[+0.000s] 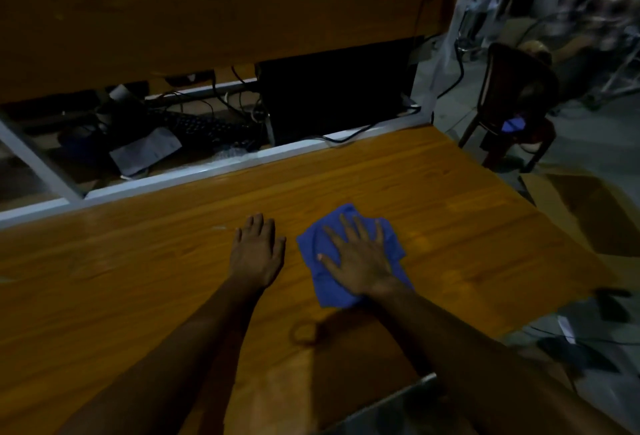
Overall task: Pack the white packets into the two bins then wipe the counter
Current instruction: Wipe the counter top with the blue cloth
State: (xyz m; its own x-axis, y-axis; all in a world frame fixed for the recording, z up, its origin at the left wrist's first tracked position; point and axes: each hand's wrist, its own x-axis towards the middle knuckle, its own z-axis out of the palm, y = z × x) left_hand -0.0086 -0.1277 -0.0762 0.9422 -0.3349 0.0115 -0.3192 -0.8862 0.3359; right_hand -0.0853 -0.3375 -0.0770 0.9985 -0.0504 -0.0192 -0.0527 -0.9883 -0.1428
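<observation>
A blue cloth [322, 282] lies crumpled on the wooden counter [138, 278], right of centre. My right hand [358, 258] presses flat on top of the cloth with its fingers spread. My left hand [258, 249] rests palm down on the bare wood just left of the cloth, fingers together, holding nothing. No white packets and no bins are in view.
A white metal rail [194, 171] borders the counter's far edge; below it lie a keyboard [204, 128], cables and papers. A dark computer case [336, 95] stands behind. A dark chair [512, 102] stands at the right. The counter's right edge drops to the floor.
</observation>
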